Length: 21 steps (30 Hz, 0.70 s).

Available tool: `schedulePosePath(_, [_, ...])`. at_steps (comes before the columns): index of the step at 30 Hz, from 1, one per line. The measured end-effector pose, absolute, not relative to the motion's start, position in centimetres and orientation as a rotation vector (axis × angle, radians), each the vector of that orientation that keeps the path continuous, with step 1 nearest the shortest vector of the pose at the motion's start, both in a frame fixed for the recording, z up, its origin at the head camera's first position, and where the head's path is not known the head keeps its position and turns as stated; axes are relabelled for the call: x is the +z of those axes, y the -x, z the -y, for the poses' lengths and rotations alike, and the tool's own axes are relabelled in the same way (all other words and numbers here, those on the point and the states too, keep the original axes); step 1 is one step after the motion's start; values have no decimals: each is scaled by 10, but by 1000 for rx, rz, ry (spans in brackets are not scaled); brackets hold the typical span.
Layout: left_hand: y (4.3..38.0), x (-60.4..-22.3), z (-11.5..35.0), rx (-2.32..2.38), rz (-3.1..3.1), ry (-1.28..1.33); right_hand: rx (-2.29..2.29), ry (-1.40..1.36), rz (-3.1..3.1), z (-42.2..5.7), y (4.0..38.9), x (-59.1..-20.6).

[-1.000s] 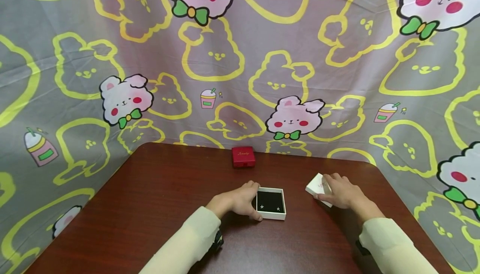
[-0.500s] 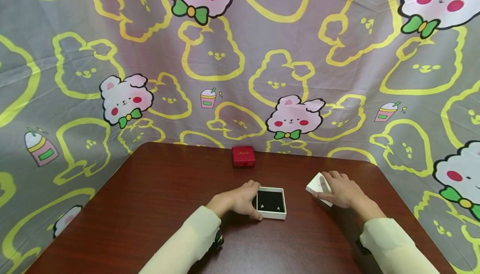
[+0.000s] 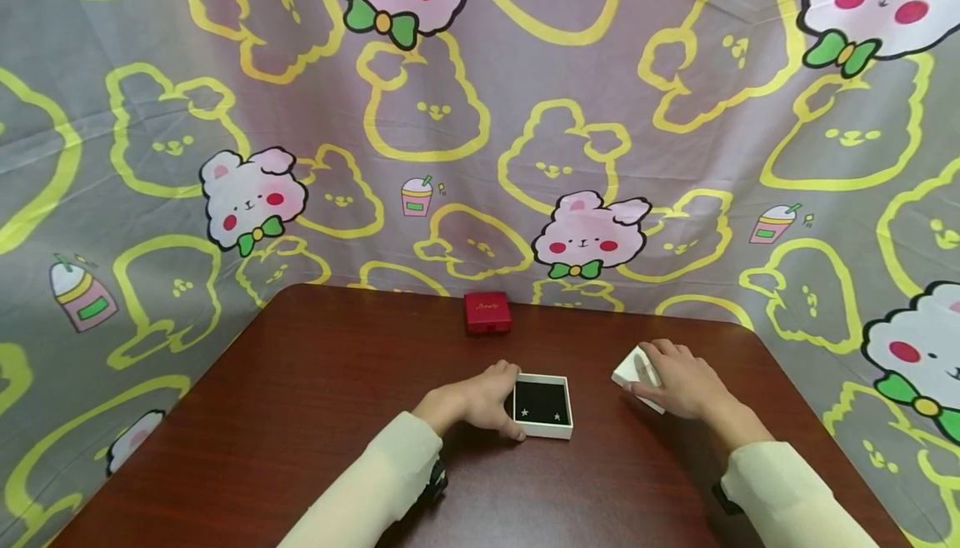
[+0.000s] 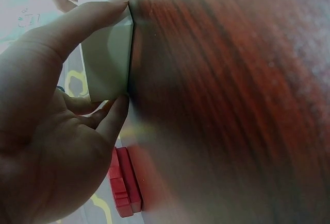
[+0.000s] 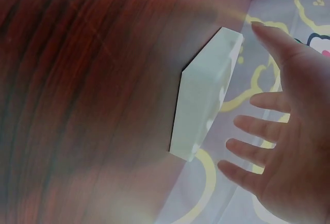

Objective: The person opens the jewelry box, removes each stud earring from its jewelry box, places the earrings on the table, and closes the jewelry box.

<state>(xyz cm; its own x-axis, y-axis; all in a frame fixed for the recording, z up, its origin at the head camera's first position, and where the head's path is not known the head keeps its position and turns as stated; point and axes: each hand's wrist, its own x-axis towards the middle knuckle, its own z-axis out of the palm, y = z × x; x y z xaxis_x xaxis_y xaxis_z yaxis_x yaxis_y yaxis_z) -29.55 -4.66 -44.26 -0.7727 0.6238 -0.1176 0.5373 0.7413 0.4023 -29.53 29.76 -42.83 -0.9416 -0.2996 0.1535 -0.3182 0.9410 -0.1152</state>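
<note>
A white jewelry box base (image 3: 543,430) with a black insert (image 3: 542,401) sits on the table, its inside facing up. Two small star-shaped earrings (image 3: 525,412) lie on the insert near the front side. My left hand (image 3: 480,398) holds the base at its left side, thumb at the front corner and fingers at the back, as the left wrist view shows along the white wall (image 4: 105,64). To the right, the white box lid (image 5: 206,95) lies top up, turned at an angle. My right hand (image 3: 681,381) hovers over it with fingers spread, apart from it in the right wrist view.
A closed red jewelry box (image 3: 487,313) stands near the far edge of the brown wooden table (image 3: 322,390). Behind and beside the table hangs a grey curtain (image 3: 465,148) with cartoon prints.
My right hand has lifted slightly off the lid, which stays in its place. The left hand and the box base have hardly moved.
</note>
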Motion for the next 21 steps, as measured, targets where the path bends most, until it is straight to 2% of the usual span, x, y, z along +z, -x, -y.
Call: schedulePosePath(21, [295, -443, 46, 516, -2695, -910, 337, -509, 2923, -291, 289, -429])
